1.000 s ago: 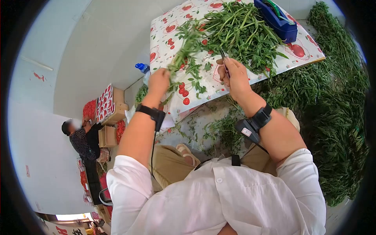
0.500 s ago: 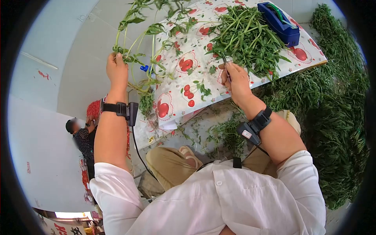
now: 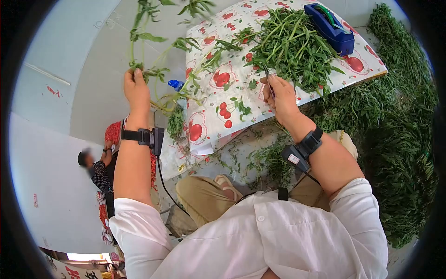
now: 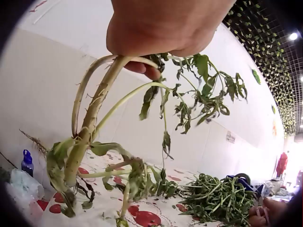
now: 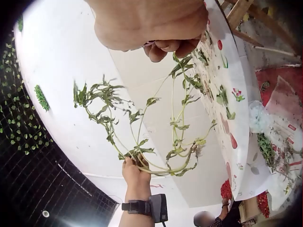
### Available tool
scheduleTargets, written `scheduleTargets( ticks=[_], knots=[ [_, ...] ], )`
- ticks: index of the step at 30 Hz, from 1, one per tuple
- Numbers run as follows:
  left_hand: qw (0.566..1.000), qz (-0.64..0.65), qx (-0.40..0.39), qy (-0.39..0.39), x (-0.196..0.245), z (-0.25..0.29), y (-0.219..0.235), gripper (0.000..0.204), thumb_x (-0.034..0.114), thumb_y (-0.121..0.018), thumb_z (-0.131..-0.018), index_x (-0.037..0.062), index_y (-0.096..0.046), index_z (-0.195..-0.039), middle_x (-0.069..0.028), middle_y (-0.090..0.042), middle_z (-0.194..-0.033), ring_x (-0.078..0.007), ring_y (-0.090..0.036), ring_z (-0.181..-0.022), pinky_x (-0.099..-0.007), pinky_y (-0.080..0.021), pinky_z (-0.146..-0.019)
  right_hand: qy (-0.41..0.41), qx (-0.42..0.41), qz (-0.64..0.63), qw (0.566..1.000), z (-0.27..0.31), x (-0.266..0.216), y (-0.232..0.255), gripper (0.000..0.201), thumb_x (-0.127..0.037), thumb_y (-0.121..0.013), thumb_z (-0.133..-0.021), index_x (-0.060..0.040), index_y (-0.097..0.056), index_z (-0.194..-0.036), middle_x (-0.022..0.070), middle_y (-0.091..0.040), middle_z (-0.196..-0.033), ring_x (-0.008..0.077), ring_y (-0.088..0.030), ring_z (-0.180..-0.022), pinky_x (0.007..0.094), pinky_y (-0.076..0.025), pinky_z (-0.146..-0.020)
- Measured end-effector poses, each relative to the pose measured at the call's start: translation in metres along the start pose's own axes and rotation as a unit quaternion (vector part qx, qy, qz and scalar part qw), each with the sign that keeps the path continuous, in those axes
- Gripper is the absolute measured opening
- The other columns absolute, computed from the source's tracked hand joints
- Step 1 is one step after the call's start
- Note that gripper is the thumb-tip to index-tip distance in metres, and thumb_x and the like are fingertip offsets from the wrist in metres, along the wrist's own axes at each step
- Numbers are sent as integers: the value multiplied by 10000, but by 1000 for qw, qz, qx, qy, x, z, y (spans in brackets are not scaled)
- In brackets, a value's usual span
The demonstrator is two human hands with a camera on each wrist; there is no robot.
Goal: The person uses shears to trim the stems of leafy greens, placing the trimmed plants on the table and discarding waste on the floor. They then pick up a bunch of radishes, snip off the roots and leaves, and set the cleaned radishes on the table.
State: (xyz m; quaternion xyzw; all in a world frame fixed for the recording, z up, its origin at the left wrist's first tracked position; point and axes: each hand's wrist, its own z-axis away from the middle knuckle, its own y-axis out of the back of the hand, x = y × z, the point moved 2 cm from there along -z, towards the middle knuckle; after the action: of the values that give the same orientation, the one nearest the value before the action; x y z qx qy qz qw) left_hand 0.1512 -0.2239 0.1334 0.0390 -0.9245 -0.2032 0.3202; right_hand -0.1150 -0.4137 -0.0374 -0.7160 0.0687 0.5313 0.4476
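A long branching green plant (image 4: 97, 104) hangs from my left hand (image 3: 138, 95), which grips its stems beyond the table's left edge; the thick, rooty stem end points down. In the right wrist view the left hand (image 5: 137, 174) pinches the stems, leaves spreading above. My right hand (image 3: 282, 96) holds a small dark metal tool (image 3: 266, 70) with its tip up, at the near edge of the pile of cut greens (image 3: 297, 46). Its fingers are curled round the handle; the tool is mostly hidden in the palm.
A blue tape dispenser (image 3: 331, 30) stands behind the pile on the patterned tablecloth (image 3: 209, 116). Large heaps of greens (image 3: 395, 162) lie on the floor at right. A blue-capped bottle (image 3: 176, 84) is beside the table's left edge. Another person (image 3: 100, 172) is at far left.
My left hand has moved left off the table and lifted the plant, whose stems now spread upward. My right hand has stayed nearly still with the tool.
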Motion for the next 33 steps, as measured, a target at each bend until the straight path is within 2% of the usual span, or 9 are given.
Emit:
scheduleTargets(
  ticks=[1,4,7,10,13,15,22,29,33],
  knots=[
    [999,-42,-5,-26,1,1,-1,213,168,-477,-895,-10,-527,-1001,-53,-582,-805,-99,-521,-648,-235,-420,-585,2,3,2,1000,0,0,0,344,-318,-461,-895,11,-550,-941,2,-475,-564,62,-326,-415,208,-282,-426],
    [994,-88,-63,2,3,25,-6,252,188,-508,-879,-8,-538,-1033,-54,-583,-800,-109,-525,-695,-254,-417,-619,2,-1,1,1000,-1,0,0,342,-313,-466,-894,15,-550,-943,3,-476,-564,61,-326,-417,208,-284,-429],
    [984,-39,-154,76,7,53,-15,251,182,-520,-867,-15,-545,-1020,-61,-575,-801,-138,-525,-716,-279,-420,-649,2,-19,9,1000,-1,0,-1,349,-313,-458,-897,19,-549,-952,6,-476,-570,60,-324,-421,203,-277,-423],
    [987,-43,-144,-63,5,75,-24,230,167,-539,-851,-20,-557,-983,-66,-558,-796,-147,-512,-727,-279,-413,-668,8,-40,10,999,1,-1,-4,344,-299,-472,-886,26,-571,-936,27,-494,-568,64,-348,-451,210,-275,-432],
    [981,-74,-166,-73,4,89,-28,225,161,-553,-839,-25,-562,-966,-75,-555,-815,-157,-517,-757,-283,-413,-694,6,-74,11,997,5,-6,-8,355,-299,-476,-885,38,-570,-949,25,-494,-570,61,-343,-450,209,-272,-435],
    [984,-47,-170,-39,-14,93,-30,224,157,-565,-834,-22,-564,-969,-72,-562,-833,-145,-517,-766,-275,-413,-700,17,-73,9,997,4,-6,-8,349,-302,-478,-886,30,-573,-934,24,-495,-570,60,-345,-450,210,-274,-433],
    [975,52,-185,111,-18,114,-28,212,131,-593,-831,-11,-571,-986,-27,-585,-872,-84,-505,-763,-236,-408,-691,59,-57,33,996,-9,-20,-8,337,-303,-445,-902,9,-560,-953,6,-471,-575,55,-334,-440,204,-274,-416],
    [964,100,-207,137,-13,134,-30,201,161,-556,-862,4,-625,-967,0,-548,-794,-77,-460,-694,-232,-378,-628,54,-21,24,998,-26,-24,-13,341,-320,-431,-910,-17,-558,-1002,-27,-447,-585,45,-318,-439,212,-233,-367],
    [969,99,-213,81,-29,144,-27,173,137,-545,-861,18,-633,-951,-3,-499,-740,-88,-421,-671,-239,-354,-614,45,11,-17,999,-33,-24,-15,335,-297,-453,-905,9,-586,-937,-12,-414,-545,76,-336,-490,231,-285,-468]
  ],
)
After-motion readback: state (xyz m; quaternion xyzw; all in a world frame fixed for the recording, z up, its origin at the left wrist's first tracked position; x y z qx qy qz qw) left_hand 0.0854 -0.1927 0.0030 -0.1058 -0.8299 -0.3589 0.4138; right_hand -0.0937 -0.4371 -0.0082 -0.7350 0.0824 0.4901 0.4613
